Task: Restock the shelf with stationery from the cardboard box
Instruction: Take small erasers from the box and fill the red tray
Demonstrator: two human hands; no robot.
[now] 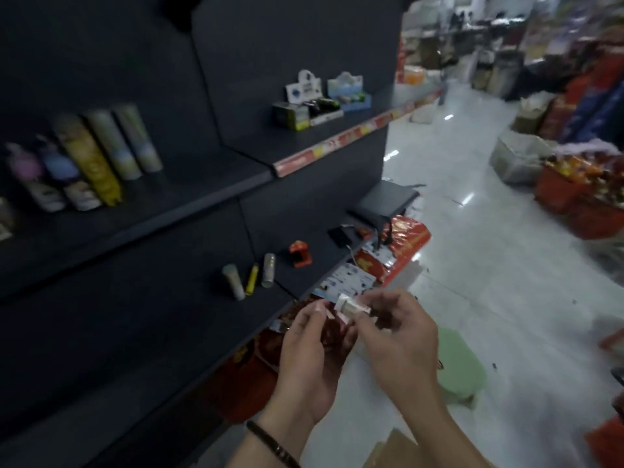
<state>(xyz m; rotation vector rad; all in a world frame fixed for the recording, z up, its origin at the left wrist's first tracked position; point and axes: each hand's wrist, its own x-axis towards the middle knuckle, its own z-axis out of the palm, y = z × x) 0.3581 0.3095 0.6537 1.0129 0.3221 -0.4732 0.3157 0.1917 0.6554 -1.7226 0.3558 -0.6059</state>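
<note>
At left, tall tubes (101, 157) stand on the dark shelf (152, 211); three small tubes (250, 276) are on the lower board. In front of it, left hand (314, 346) pinches one end of a small silvery item (353, 307) and right hand (398, 339) pinches the other. Narrow grips, blurred. Cardboard box (395, 450) corner shows at the bottom edge.

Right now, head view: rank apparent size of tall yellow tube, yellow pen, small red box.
1. tall yellow tube, clearly largest.
2-3. yellow pen and small red box: the pen is longer and the box bulkier, so I can't rank them. The frame is also blurred.
</note>
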